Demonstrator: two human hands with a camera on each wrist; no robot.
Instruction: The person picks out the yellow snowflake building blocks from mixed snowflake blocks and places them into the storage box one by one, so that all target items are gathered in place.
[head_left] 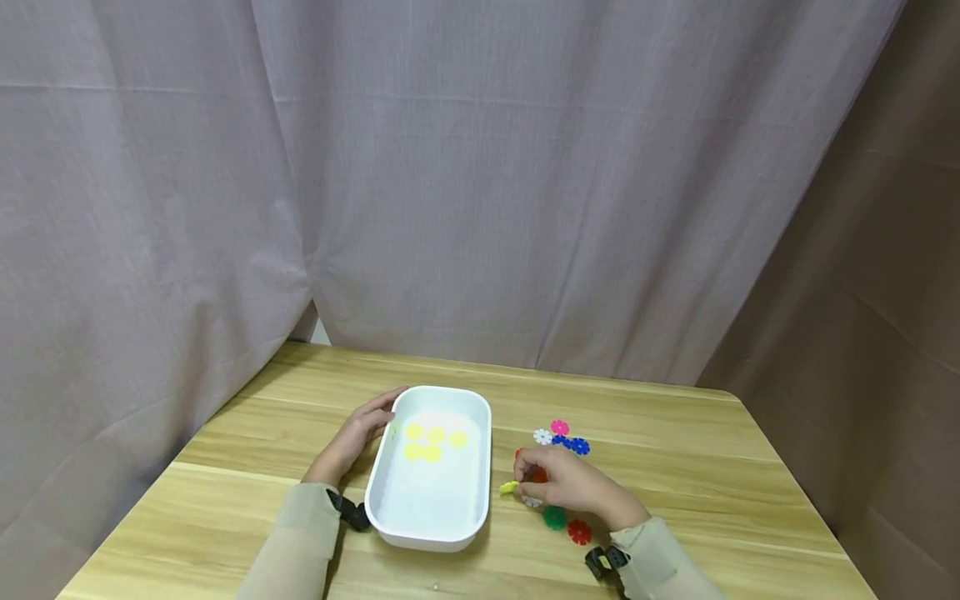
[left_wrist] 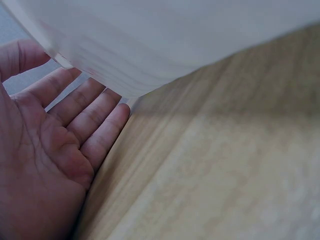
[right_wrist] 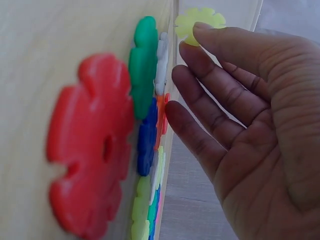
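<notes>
Right hand (head_left: 566, 481) pinching a yellow flower (head_left: 508, 487) in its grip, just beside a white tray (head_left: 430, 508), left hand (head_left: 356, 435) touching the tray's side with a loose grip, yellow pieces (head_left: 436, 436) lying inside, more bright pieces (head_left: 579, 532) lying on the counter (head_left: 667, 450)

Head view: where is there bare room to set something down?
Free: tabletop right of the blue discs, tabletop between the white tray and curtain, and the tray's near half. Crowded: around the right hand, among multicolored discs.
</notes>
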